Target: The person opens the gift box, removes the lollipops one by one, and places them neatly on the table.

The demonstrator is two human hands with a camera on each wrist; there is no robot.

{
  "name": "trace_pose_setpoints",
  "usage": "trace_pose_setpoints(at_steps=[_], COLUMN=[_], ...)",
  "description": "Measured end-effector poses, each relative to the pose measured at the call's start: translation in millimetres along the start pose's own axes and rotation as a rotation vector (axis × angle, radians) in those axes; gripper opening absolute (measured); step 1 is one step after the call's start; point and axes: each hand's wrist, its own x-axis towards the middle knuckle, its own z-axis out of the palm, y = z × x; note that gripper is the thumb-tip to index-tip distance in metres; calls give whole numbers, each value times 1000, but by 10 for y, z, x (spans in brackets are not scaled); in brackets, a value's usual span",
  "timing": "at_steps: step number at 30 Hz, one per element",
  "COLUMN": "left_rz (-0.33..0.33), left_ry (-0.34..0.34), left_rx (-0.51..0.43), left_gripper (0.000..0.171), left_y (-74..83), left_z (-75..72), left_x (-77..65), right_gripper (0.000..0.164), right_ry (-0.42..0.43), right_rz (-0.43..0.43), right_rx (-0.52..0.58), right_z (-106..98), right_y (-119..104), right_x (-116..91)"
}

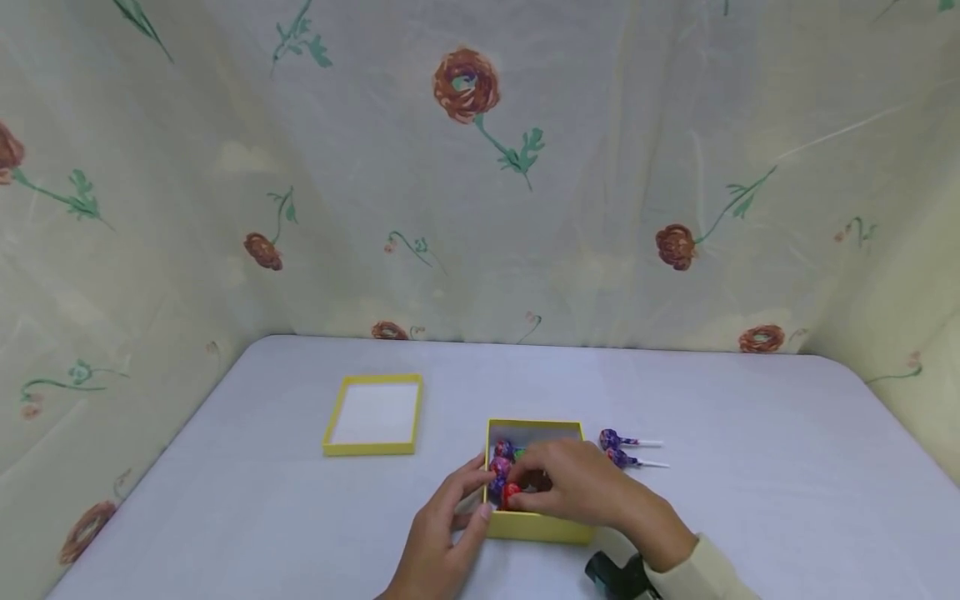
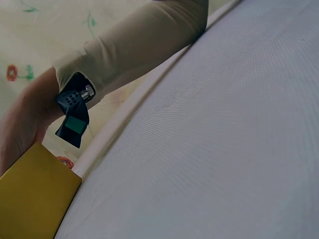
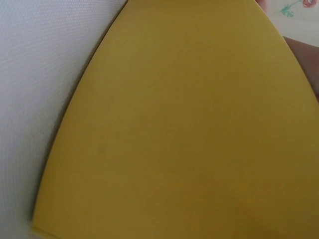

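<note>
In the head view an open yellow box (image 1: 542,527) holds several wrapped lollipops, among them a pink one (image 1: 501,467) and a purple one (image 1: 504,449). My right hand (image 1: 573,483) reaches into it from the right, thumb and index finger pinching a red-wrapped lollipop (image 1: 512,492). Part of the box's inside is hidden beneath that hand. Against the box's left wall rests my left hand (image 1: 447,525), its index finger and thumb touching the rim. The yellow box side (image 3: 174,124) fills most of the right wrist view. In the left wrist view the box (image 2: 37,199) shows at lower left.
A yellow-edged box lid (image 1: 375,414) lies inside-up at the back left of the white table (image 1: 720,533). Two purple-wrapped lollipops (image 1: 611,439) lie right of the box, sticks pointing right. Flower-printed cloth (image 1: 585,250) hangs behind. A dark wrist camera (image 1: 618,575) sits under the right wrist.
</note>
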Motion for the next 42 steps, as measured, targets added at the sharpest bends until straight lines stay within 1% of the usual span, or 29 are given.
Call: trace_pose_setpoints(at_steps=[6, 9, 13, 16, 19, 21, 25, 28, 31, 34, 37, 42], left_rz=[-11, -28, -47, -50, -50, -48, -52, -54, -56, -62, -76, -72], left_ry=[-7, -16, -26, -31, -30, -28, -21, -22, -24, -30, -37, -42], left_rx=[1, 22, 58, 48, 27, 29, 31, 12, 4, 16, 24, 9], left_gripper=[30, 29, 29, 29, 29, 28, 28, 28, 28, 29, 29, 28], left_y=[-5, 7, 20, 29, 32, 32, 35, 34, 32, 38, 45, 38], left_z=[-11, -19, -24, -21, -17, -16, -19, -19, -20, -26, -34, -41], left_x=[-31, -21, -2, 3, 1, 4, 8, 1, 3, 14, 23, 18], right_gripper=[10, 8, 7, 8, 9, 9, 11, 11, 11, 12, 13, 15], right_ry=[14, 27, 28, 9, -1, -2, -3, 0, 20, 37, 36, 35], right_rz=[-15, -22, -19, 1, 13, 20, 24, 13, -16, -23, 2, 9], right_rx=[29, 52, 128, 204, 252, 269, 289, 302, 299, 291, 286, 273], right_z=[22, 9, -21, -50, -74, -88, -112, -118, -135, -177, -240, -319], right_y=[-1, -1, -2, -5, -5, -3, 1, 3, -2, -19, -50, -74], right_x=[-8, -7, -2, -9, -18, -16, -8, -13, -17, -26, -43, -80])
